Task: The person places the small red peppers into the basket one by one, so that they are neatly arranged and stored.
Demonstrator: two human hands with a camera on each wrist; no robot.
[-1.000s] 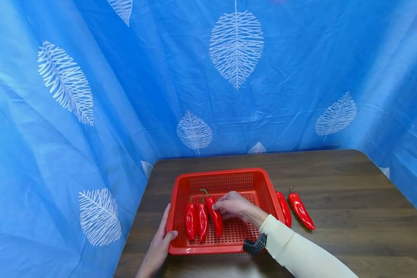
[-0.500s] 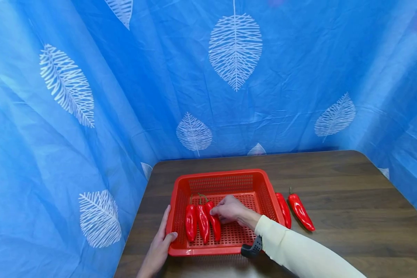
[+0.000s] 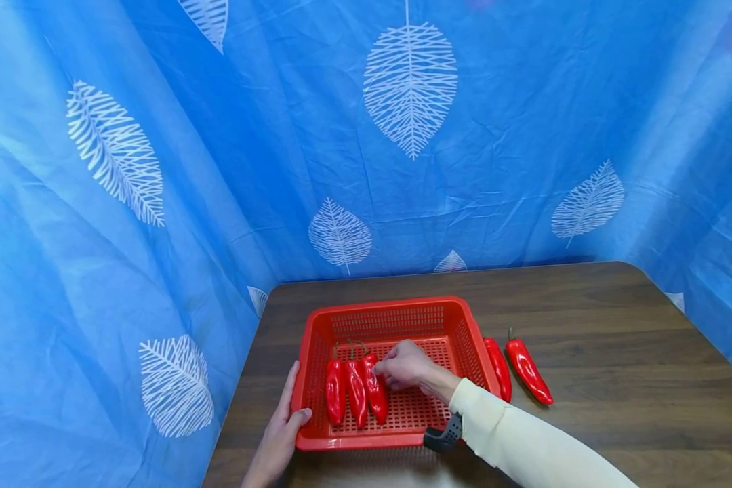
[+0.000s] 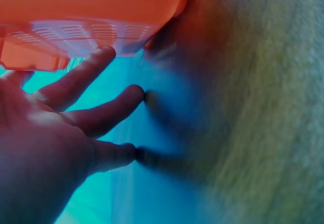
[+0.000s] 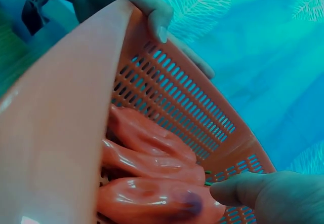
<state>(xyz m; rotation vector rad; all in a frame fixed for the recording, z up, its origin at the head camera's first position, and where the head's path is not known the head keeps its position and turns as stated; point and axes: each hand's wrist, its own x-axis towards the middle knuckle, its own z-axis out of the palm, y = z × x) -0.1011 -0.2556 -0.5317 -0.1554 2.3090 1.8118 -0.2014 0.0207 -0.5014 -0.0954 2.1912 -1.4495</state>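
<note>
Three glossy red chili peppers lie side by side in a red slotted basket (image 3: 366,443): a left pepper (image 3: 335,393), a middle pepper (image 3: 356,396) and a right pepper (image 3: 376,398). My right hand (image 3: 407,364) reaches over the basket and pinches the right pepper near its stem end. In the right wrist view a digit (image 5: 238,188) touches that pepper's end, and the other fingers are hidden. At the basket's left side, my left hand (image 3: 278,430) holds the rim, thumb over it. Its other fingers (image 4: 111,112) extend outside, below the wall.
Right of the basket, one chili pepper (image 3: 498,369) lies against its wall and another chili pepper (image 3: 528,371) lies a little farther right. Both are on the dark wooden table (image 3: 622,379). A blue curtain (image 3: 494,169) with white leaf prints hangs behind and beside the table.
The right pepper has been turned straighter and now lies closer to the middle one. My right hand has shifted slightly with it. My left hand has stayed at the rim.
</note>
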